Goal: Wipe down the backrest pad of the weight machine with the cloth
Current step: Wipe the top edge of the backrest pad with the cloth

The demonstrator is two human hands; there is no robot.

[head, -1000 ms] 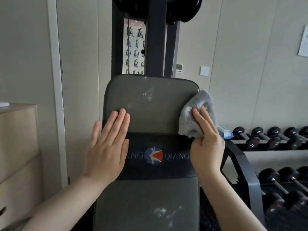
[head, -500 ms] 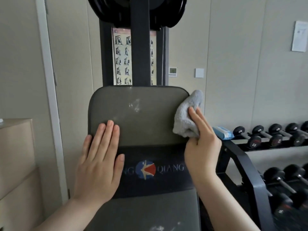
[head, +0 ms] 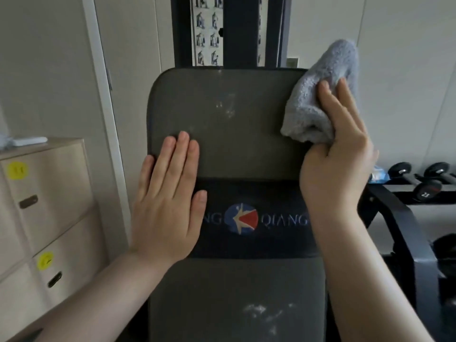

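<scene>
The grey backrest pad (head: pixel 234 134) stands upright in front of me, with a dark logo band across its middle and whitish smudges near its top centre and low down. My left hand (head: pixel 167 206) lies flat on the pad's left edge, fingers together. My right hand (head: pixel 338 164) holds a bunched grey cloth (head: pixel 320 95) against the pad's upper right corner. Part of the cloth sticks up past the pad's top edge.
The machine's dark upright post (head: pixel 237 30) rises behind the pad, with an exercise chart beside it. A wooden drawer cabinet (head: pixel 49 206) stands at the left. At the right are a dumbbell rack (head: pixel 424 186) and the machine's dark side arm (head: pixel 404 233).
My right hand has carried the cloth upward along the pad's right edge to its top corner. My left hand stays flat on the left edge. The camera view has shifted.
</scene>
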